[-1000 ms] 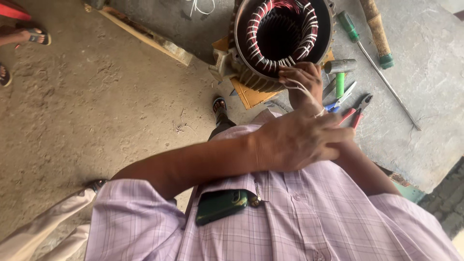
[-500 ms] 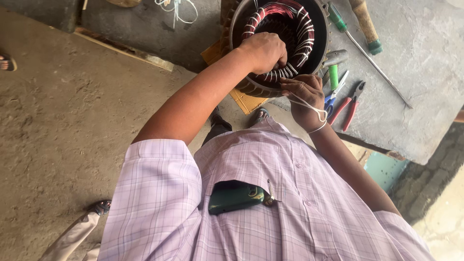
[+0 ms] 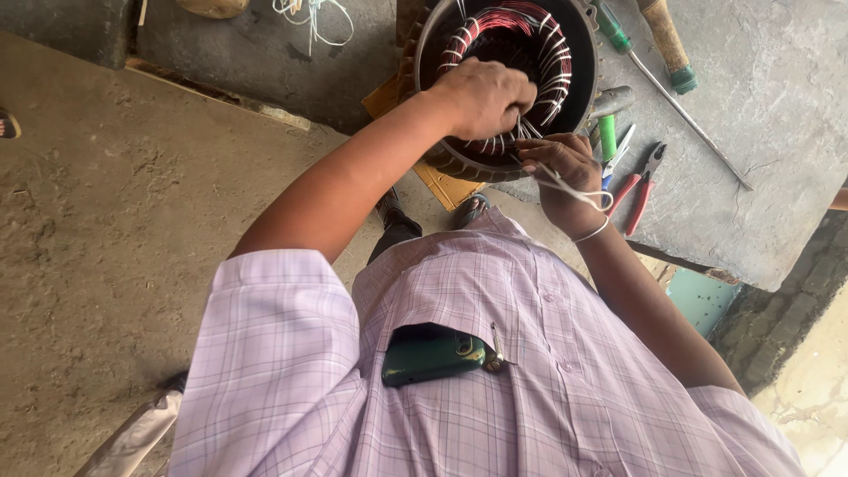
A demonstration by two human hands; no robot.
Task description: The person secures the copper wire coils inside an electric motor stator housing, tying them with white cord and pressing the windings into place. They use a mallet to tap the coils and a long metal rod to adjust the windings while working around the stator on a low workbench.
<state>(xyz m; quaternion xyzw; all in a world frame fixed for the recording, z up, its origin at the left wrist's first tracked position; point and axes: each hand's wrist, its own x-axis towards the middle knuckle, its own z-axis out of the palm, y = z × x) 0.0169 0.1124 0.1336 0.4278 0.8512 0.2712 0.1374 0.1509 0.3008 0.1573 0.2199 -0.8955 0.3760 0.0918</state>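
Note:
A round motor stator (image 3: 570, 35) with red copper windings bound in white cord stands on a grey slab. My left hand (image 3: 481, 95) rests on its near rim, fingers closed around the white cord (image 3: 530, 131) at the winding. My right hand (image 3: 561, 170) is just below the rim, pinching the same cord, which loops around my wrist.
Red-handled pliers (image 3: 643, 185), a green-handled tool (image 3: 607, 137), a long screwdriver (image 3: 671, 84) and a wooden handle (image 3: 662, 31) lie on the slab (image 3: 777, 132) to the right. Loose white cord (image 3: 309, 13) lies at the far edge. A dark phone (image 3: 433, 353) sits in my shirt pocket. Dirt floor is to the left.
My left hand moved from near my chest up to the stator rim and took hold of the cord. My right hand shifted closer to the rim.

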